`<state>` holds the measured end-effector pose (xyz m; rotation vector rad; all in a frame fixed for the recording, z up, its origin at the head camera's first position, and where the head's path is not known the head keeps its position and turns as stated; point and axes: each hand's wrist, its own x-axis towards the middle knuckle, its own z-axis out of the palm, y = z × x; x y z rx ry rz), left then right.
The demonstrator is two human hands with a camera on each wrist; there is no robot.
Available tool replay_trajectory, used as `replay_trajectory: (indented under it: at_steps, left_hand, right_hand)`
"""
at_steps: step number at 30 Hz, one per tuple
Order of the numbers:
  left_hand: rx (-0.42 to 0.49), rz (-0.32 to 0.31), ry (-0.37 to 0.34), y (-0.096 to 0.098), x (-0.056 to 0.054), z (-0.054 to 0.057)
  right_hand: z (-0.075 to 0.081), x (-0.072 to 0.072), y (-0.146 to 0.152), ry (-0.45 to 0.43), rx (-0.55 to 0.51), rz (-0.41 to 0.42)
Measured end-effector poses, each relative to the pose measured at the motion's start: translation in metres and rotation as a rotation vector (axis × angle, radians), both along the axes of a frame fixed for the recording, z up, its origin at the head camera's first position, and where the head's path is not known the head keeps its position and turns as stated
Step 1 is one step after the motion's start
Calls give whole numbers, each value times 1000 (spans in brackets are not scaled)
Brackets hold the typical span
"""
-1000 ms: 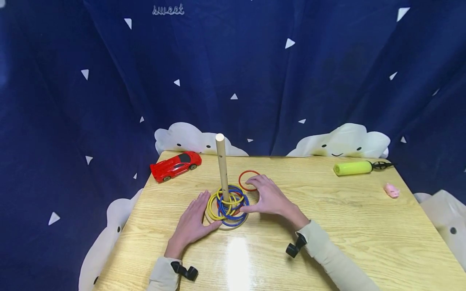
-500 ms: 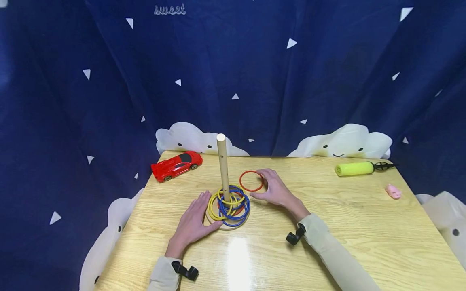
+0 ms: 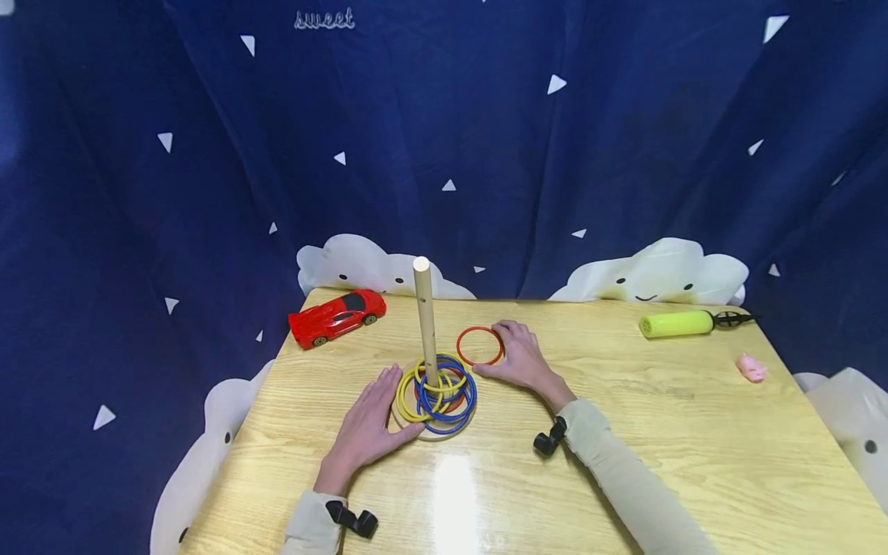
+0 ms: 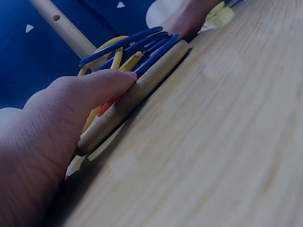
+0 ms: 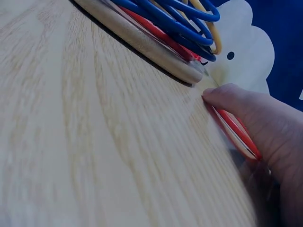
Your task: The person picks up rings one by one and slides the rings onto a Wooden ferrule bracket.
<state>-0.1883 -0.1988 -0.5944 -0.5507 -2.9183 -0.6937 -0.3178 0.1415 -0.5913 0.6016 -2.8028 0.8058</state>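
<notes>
A wooden peg (image 3: 425, 324) rises from a round wooden base (image 3: 437, 438). Several yellow, blue and red rings lie tangled around the foot of the peg, a yellow ring (image 3: 404, 402) among them. My left hand (image 3: 364, 432) rests at the base's left side with straight fingers; in the left wrist view its thumb (image 4: 109, 85) touches the base's rim. To the right of the base, a single red ring (image 3: 480, 364) lies flat on the table. My right hand (image 3: 523, 361) curls round that ring's right side, fingertips at its far edge and thumb at its near edge.
A red toy car (image 3: 337, 317) stands at the table's back left. Toward the back right lie a yellow-green hand pump (image 3: 676, 324) and a small pink object (image 3: 751, 368). A dark blue curtain (image 3: 444, 139) with white clouds hangs behind the wooden table (image 3: 624, 432).
My right hand has drawn back from the rings at the peg to the right side of the loose red ring, its thumb now at the ring's near edge. The left hand stays put.
</notes>
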Motion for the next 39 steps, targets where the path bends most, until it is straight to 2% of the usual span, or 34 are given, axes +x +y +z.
replay_trajectory:
  at_steps: [6,15,21,39]
  left_hand:
    - [-2,4,-2,-1,1,-1]
    - [-17,11,-16,-2,-1,-3]
    - [-9,10,-17,-2,-1,-2]
    - [-7,7,-12,0,0,2]
  right_hand:
    - [-1,0,-5,7,-13,-17]
    - [-4,-1,-7,85,5,-43]
    - [0,1,-6,108,-22,-57]
    - [7,1,5,108,-69,-29]
